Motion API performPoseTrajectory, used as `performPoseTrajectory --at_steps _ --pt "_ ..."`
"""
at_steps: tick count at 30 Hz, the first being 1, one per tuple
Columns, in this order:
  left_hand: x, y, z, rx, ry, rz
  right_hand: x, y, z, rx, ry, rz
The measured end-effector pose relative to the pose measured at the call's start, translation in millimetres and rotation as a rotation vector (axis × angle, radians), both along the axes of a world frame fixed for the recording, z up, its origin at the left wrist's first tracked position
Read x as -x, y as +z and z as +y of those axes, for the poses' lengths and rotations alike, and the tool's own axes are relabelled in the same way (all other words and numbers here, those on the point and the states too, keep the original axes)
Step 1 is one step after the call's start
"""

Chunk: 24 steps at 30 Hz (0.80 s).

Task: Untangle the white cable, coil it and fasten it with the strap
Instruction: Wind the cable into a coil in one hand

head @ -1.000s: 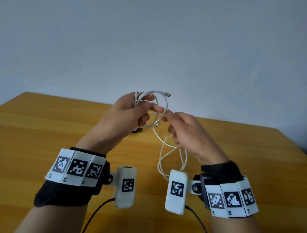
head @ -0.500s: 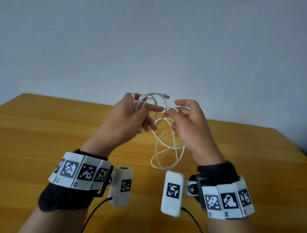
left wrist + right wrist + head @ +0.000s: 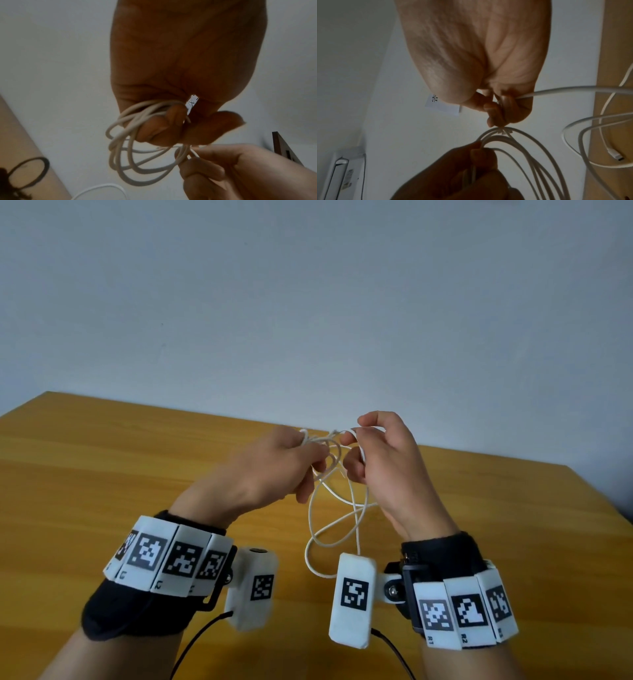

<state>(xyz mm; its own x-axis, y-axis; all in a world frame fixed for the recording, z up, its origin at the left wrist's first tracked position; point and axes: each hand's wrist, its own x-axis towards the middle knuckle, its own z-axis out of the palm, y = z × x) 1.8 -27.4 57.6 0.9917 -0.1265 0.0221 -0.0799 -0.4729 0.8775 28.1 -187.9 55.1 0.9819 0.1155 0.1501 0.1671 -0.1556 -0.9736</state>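
Observation:
Both hands are raised above the wooden table (image 3: 102, 474) with the white cable (image 3: 356, 515) between them. My left hand (image 3: 274, 467) grips several small loops of the cable (image 3: 130, 152) in curled fingers. My right hand (image 3: 380, 460) pinches a strand (image 3: 556, 90) close to those loops, fingers curled. The rest of the cable hangs in loose loops below the hands, and one white plug end (image 3: 615, 155) lies over the table. A dark ring, perhaps the strap (image 3: 29, 171), lies on the table in the left wrist view.
A pale wall stands behind the table's far edge (image 3: 479, 455). Wrist bands with white marker tiles (image 3: 164, 559) and camera housings (image 3: 352, 597) sit on both forearms, with black leads trailing toward me.
The right hand has brought another strand up and across to the left hand's coil. The hanging part of the cable has become shorter, and both hands now sit lower in the view.

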Motion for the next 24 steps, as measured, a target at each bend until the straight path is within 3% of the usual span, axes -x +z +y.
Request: performPoseTrajectory --at_steps 4,8,16,24 --pt "-2.6 -2.9 -3.7 -0.003 -0.002 0.073 0.8 -4.8 2.1 0.117 0.011 -0.109" --pt "-7.4 -6.4 -1.1 -0.023 0.066 0.031 3.3 -3.4 3.1 0.177 -0.054 -0.228" --pt "-3.7 0.1 -2.7 0.193 0.122 0.046 7.8 -5.7 13.0 0.177 -0.250 -0.398" --pt "-2.1 -1.1 -12.1 0.190 0.003 0.048 11.3 -7.6 21.0 0.303 -0.108 -0.342"
